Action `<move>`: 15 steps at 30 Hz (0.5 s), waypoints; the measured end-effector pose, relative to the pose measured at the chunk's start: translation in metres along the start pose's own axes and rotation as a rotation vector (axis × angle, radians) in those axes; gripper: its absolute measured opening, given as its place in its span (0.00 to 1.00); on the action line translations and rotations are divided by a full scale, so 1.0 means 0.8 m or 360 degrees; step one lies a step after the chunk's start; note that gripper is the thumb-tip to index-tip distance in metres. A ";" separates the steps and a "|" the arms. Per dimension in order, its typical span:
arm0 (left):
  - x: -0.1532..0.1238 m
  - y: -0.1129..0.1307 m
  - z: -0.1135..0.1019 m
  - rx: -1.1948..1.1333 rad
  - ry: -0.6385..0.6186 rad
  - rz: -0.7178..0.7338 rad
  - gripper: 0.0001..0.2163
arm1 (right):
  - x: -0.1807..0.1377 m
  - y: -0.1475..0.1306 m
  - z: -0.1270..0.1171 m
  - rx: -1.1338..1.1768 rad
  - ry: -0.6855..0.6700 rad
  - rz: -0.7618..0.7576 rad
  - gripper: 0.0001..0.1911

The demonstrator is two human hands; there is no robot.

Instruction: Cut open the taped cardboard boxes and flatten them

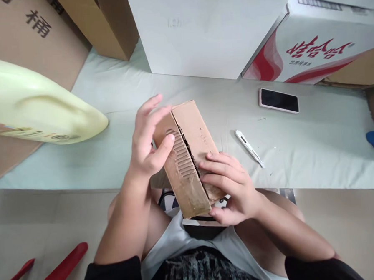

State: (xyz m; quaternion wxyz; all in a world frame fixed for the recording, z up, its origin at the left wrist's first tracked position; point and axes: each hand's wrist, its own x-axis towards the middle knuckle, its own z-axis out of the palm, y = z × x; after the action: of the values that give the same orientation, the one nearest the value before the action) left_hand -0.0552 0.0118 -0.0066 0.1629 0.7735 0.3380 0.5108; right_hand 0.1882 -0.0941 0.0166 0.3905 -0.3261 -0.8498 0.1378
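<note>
Tilted over the table's front edge is a small brown cardboard box (194, 114). A dark, ragged slit runs along its length, and a torn patch on the left side bares the corrugated ridges. My left hand (146, 144) is at the box's left side, its thumb pressed on the ridged patch and its upper fingers stretched toward the far end; its lower fingers are hidden. My right hand (231, 185) grips the near right part, fingers on the upper face beside the slit and thumb at the near end. A white utility knife (249, 148) lies right of the box.
A pink-edged phone (279, 100) lies on the pale green cloth (328, 149). Behind stand a white box (200, 35), a red-and-white carton (313, 45) and brown cartons (112, 27). A large yellow bottle (44, 103) juts in from the left. Red objects (60, 270) show at lower left.
</note>
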 end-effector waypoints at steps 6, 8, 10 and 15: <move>0.001 -0.002 -0.014 0.0256 -0.0259 0.0201 0.19 | -0.017 0.018 0.006 0.0316 0.0242 0.0049 0.24; -0.001 -0.015 -0.015 0.0207 -0.0174 0.0243 0.19 | -0.024 0.030 0.008 0.0426 0.0389 0.0265 0.24; -0.002 -0.028 -0.017 0.0143 -0.0042 0.0235 0.19 | -0.029 0.042 0.010 0.0544 0.0446 0.0700 0.23; -0.007 -0.039 -0.013 -0.0057 0.0424 -0.0143 0.19 | -0.034 0.055 0.013 0.1192 -0.0055 0.1337 0.32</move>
State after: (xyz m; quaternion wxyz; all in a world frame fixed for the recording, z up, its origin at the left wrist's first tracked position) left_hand -0.0770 0.0291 -0.0244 0.1529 0.6799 0.3818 0.6072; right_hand 0.2135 -0.0789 -0.0273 0.3771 -0.4733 -0.5461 0.5792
